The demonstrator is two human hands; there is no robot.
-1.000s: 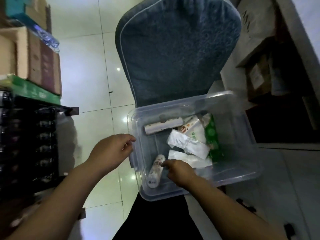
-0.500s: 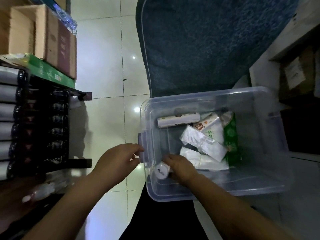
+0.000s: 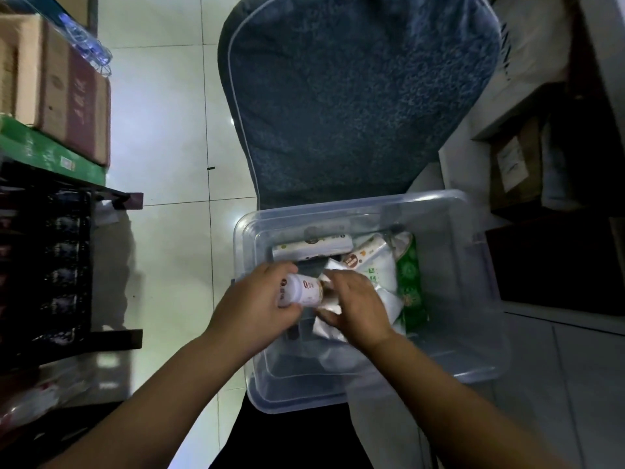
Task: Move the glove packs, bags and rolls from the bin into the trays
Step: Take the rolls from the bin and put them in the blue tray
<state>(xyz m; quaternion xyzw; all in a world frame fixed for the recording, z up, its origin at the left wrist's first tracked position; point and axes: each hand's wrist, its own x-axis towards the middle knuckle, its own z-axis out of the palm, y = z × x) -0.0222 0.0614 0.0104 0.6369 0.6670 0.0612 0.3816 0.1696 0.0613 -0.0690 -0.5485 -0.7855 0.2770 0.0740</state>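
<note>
A clear plastic bin (image 3: 473,363) sits on a stool in front of me. Over its left side my left hand (image 3: 250,306) grips a white roll (image 3: 301,291) with a brown logo. My right hand (image 3: 362,306) is closed on the roll's other end, above crumpled white bags (image 3: 382,296). Inside the bin lie another white roll (image 3: 313,248) at the back, a white pack with a red label (image 3: 367,257), and a green pack (image 3: 409,282) along the right. No tray can be made out.
A blue padded chair back (image 3: 355,96) rises behind the bin. A dark shelf rack (image 3: 50,265) with cardboard boxes (image 3: 61,93) on top stands at the left. Boxes and dark cabinets (image 3: 548,184) crowd the right. White floor tiles (image 3: 162,184) lie between rack and bin.
My right hand lifted the roll from the bin's front left corner. My left hand left the bin's handle and took hold of the roll's other end.
</note>
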